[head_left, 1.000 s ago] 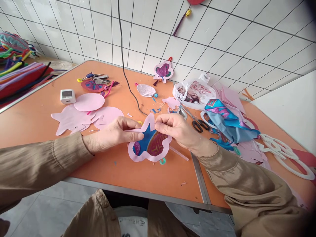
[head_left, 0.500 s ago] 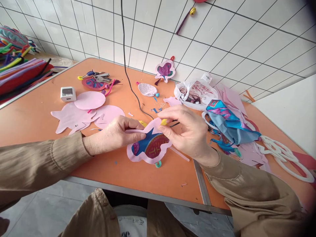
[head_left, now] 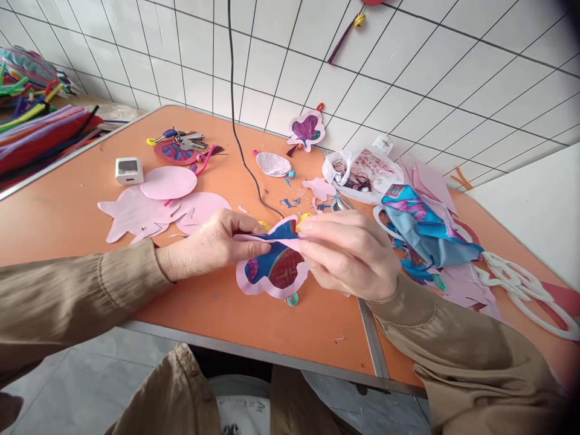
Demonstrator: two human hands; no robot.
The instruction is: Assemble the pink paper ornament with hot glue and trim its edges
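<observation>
Between my hands, above the orange table, is a pink-edged fabric ornament [head_left: 283, 269] with a wavy outline and a blue, purple and brown patterned middle. My left hand [head_left: 212, 241] pinches its upper left edge between thumb and fingers. On the upper right, my right hand [head_left: 351, 251] has its fingers closed on the edge; its fingertips are partly hidden. The top layer is folded down, so blue cloth shows behind the fold. A small yellow bell [head_left: 304, 220] touches my right fingertips. Below the ornament a teal loop [head_left: 292, 299] sticks out.
Pink cut-out pieces [head_left: 136, 211], a white charger [head_left: 128, 171] and keys [head_left: 189, 142] lie left on the orange table [head_left: 272, 329]. A black cable [head_left: 244, 160] runs down behind my hands. At right are a plastic bag [head_left: 367, 172], blue cloth [head_left: 428, 229] and white cord [head_left: 525, 290].
My right hand has closed over the ornament's right edge and turned. The top edge has folded down, showing blue cloth behind it. My left hand keeps its pinch.
</observation>
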